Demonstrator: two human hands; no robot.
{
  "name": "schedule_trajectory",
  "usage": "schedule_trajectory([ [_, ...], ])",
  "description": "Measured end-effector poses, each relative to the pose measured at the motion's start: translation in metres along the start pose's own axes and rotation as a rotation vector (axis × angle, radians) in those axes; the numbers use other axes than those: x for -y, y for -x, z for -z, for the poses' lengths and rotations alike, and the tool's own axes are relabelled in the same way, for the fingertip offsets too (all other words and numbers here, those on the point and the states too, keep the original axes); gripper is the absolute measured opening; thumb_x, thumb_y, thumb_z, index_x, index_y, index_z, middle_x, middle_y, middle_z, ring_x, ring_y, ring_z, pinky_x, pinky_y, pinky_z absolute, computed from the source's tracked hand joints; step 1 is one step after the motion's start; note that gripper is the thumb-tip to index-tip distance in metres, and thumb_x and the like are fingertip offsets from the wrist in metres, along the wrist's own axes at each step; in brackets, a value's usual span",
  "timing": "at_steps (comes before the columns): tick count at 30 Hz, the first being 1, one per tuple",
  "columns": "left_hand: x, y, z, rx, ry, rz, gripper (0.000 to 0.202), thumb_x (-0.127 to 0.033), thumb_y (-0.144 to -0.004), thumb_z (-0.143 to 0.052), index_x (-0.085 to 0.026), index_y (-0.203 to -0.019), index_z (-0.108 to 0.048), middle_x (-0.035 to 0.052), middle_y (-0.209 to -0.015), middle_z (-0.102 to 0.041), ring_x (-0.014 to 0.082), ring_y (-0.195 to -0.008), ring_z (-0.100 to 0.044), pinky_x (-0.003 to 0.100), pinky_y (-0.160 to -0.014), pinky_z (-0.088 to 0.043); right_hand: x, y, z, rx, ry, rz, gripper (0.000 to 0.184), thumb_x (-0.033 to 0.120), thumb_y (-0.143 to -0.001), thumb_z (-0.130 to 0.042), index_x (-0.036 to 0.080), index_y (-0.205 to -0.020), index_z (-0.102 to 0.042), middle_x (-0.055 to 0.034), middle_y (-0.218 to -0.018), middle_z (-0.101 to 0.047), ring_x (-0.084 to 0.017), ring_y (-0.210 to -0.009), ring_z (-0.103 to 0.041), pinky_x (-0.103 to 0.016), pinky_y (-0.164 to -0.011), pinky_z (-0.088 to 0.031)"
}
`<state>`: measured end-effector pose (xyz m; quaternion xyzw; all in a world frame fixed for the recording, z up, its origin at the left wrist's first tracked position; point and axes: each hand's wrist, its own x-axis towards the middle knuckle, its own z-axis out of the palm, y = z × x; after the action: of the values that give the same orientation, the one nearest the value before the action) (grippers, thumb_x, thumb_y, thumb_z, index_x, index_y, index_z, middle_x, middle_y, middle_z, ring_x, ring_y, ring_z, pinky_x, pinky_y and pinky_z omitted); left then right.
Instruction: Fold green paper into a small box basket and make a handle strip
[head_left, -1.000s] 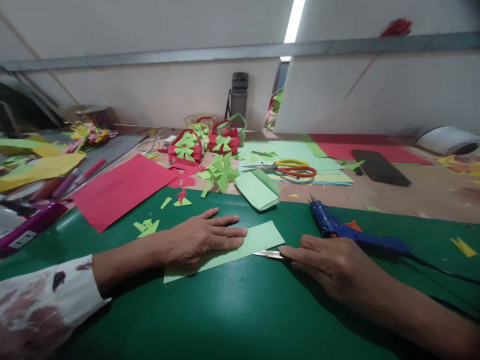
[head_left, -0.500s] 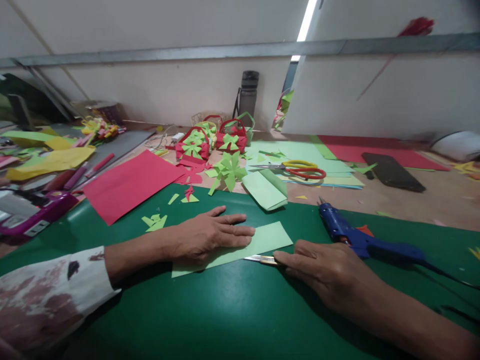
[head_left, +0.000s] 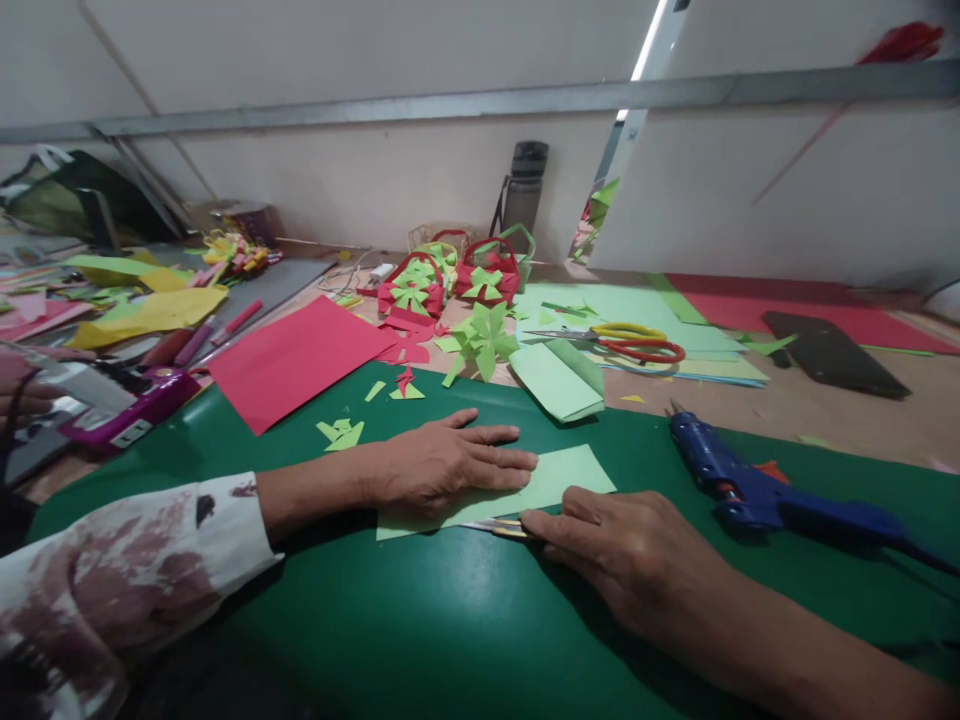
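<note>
My left hand (head_left: 450, 465) lies flat with fingers stretched on a folded strip of light green paper (head_left: 574, 475), pressing it to the green mat (head_left: 450, 630). My right hand (head_left: 615, 545) grips a utility knife (head_left: 508, 529), most of whose handle is hidden in the fingers. The blade points left along the paper's near edge; whether its tip is inside the fold I cannot tell. Just beyond sits another folded light green paper (head_left: 559, 385). A blue glue gun (head_left: 739, 485) rests on the mat to the right of my right hand.
Behind lie scissors (head_left: 637, 340) on light green sheets, a red sheet (head_left: 300, 355), a green paper flower (head_left: 486, 345) and small red baskets (head_left: 411, 290). A dark phone (head_left: 836, 350) is at right, a bottle (head_left: 523, 190) by the wall. Another person's hand (head_left: 30, 390) shows far left.
The knife and my right hand have slid left along the paper's near edge. My left hand stays pressed on the paper. The view has turned slightly left, and another person's hand now shows.
</note>
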<state>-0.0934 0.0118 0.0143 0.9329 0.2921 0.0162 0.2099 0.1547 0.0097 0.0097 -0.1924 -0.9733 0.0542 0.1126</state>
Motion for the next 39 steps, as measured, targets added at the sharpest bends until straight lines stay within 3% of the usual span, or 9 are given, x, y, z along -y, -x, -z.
schedule_trajectory([
  [15, 0.002, -0.001, -0.003, -0.034, -0.077, -0.017, 0.065, -0.012, -0.078, -0.043, -0.026, -0.140, -0.031, -0.0053, -0.149, -0.026, 0.0204, -0.140, -0.009, 0.052, -0.110, -0.002, 0.023, -0.025, -0.010, 0.066, 0.022, 0.012, 0.021, 0.019, -0.090, -0.048, 0.027, -0.104, -0.060, 0.0011, -0.069, -0.056, -0.014, -0.054, -0.046, -0.029, -0.051, -0.015],
  [24, -0.004, 0.002, -0.002, -0.077, -0.080, -0.017, 0.055, -0.012, -0.084, -0.043, -0.024, -0.137, -0.036, -0.0034, -0.147, -0.031, 0.0223, -0.140, -0.014, 0.055, -0.110, -0.008, 0.031, -0.032, -0.015, 0.022, 0.029, 0.018, 0.014, 0.020, -0.089, -0.049, 0.027, -0.094, -0.060, 0.0022, -0.067, -0.055, -0.014, -0.054, -0.044, -0.031, -0.051, -0.013],
  [31, -0.002, 0.001, -0.002, -0.085, -0.104, -0.031, 0.054, -0.013, -0.085, -0.043, -0.024, -0.137, -0.035, -0.0033, -0.147, -0.031, 0.0225, -0.139, -0.015, 0.057, -0.108, -0.011, 0.034, -0.033, -0.016, 0.031, 0.021, 0.026, 0.014, 0.020, -0.089, -0.049, 0.028, -0.097, -0.059, 0.0019, -0.070, -0.057, -0.014, -0.056, -0.045, -0.031, -0.052, -0.013],
  [39, -0.003, 0.002, -0.004, -0.099, -0.098, -0.020, 0.051, -0.014, -0.087, -0.041, -0.026, -0.137, -0.036, -0.0042, -0.147, -0.032, 0.0195, -0.140, -0.015, 0.053, -0.110, -0.008, 0.038, -0.036, -0.017, 0.015, 0.030, 0.028, 0.012, 0.023, -0.090, -0.048, 0.027, -0.093, -0.059, 0.0022, -0.067, -0.054, -0.014, -0.053, -0.039, -0.031, -0.051, -0.012],
])
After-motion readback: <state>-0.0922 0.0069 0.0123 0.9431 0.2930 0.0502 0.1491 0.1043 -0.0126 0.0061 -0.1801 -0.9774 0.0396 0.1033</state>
